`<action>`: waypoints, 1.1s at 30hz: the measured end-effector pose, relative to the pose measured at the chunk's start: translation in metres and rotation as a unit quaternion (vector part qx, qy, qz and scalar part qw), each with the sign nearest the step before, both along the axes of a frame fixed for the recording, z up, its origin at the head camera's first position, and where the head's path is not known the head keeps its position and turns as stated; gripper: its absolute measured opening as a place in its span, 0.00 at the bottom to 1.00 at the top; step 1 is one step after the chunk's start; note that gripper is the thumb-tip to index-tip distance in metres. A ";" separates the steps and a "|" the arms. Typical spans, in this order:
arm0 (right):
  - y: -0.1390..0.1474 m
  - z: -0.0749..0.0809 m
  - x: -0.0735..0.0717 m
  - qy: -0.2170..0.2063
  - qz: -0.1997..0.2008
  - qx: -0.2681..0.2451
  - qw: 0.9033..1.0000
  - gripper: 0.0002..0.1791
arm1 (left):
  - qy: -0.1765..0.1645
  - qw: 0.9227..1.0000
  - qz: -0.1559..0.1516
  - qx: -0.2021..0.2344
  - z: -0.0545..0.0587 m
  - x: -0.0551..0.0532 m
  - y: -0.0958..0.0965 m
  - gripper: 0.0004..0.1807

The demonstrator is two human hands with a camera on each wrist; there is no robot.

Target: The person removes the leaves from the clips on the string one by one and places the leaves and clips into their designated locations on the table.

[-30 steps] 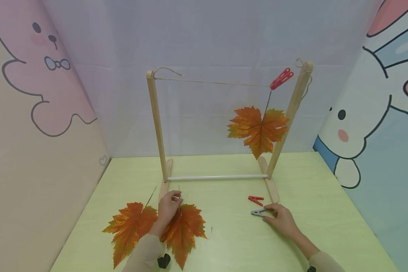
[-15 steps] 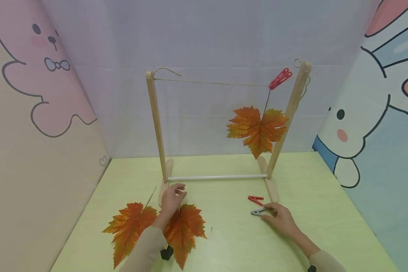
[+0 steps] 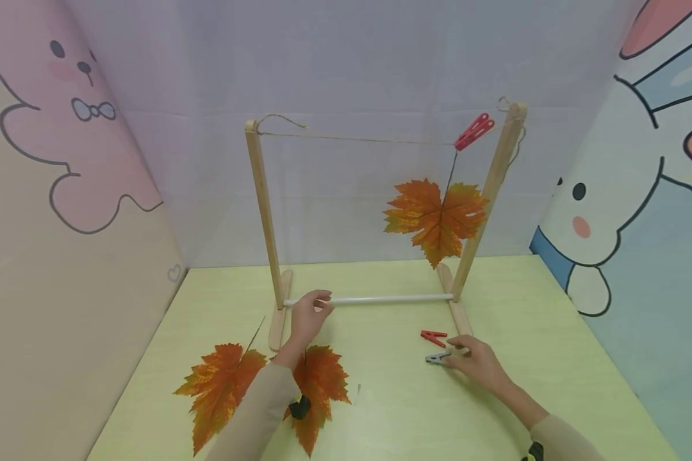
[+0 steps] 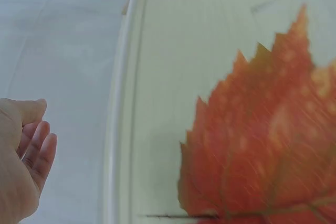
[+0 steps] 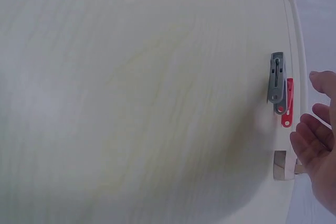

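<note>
In the head view my left hand [image 3: 310,318] hovers over the table near the white rod of a wooden frame. In the left wrist view this hand [image 4: 23,156] holds nothing, its fingers loosely bent. Below it an orange-red maple leaf [image 3: 325,378] lies flat; the left wrist view shows its dark stem [image 4: 178,216]. Another maple leaf [image 3: 219,378] lies to its left. My right hand [image 3: 480,365] is beside a grey clothespin [image 3: 436,358], fingers and thumb spread; the right wrist view shows a gap between hand and grey clothespin [image 5: 276,80]. A red clothespin [image 3: 434,337] lies just behind.
A wooden post [image 3: 263,211] and a second post [image 3: 493,186] carry a string [image 3: 352,137]. A red clothespin [image 3: 473,132] on the string holds a hanging maple leaf [image 3: 438,218]. The white rod [image 3: 392,299] joins the frame's feet low down.
My left hand has left the near leaf's stem and moved forward and right, towards the rod. My right hand's fingers have spread and come off the grey clothespin, which stays in place.
</note>
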State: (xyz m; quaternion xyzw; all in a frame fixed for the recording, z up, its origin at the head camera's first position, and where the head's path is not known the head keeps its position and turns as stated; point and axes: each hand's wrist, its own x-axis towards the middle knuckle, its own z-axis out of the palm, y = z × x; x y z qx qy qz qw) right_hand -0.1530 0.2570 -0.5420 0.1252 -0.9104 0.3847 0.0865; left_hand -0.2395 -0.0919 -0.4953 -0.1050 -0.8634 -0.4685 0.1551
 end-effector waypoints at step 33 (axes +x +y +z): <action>0.003 0.129 -0.030 0.120 0.085 0.076 0.986 0.20 | 0.069 0.995 -0.057 0.041 0.087 -0.027 0.067 0.13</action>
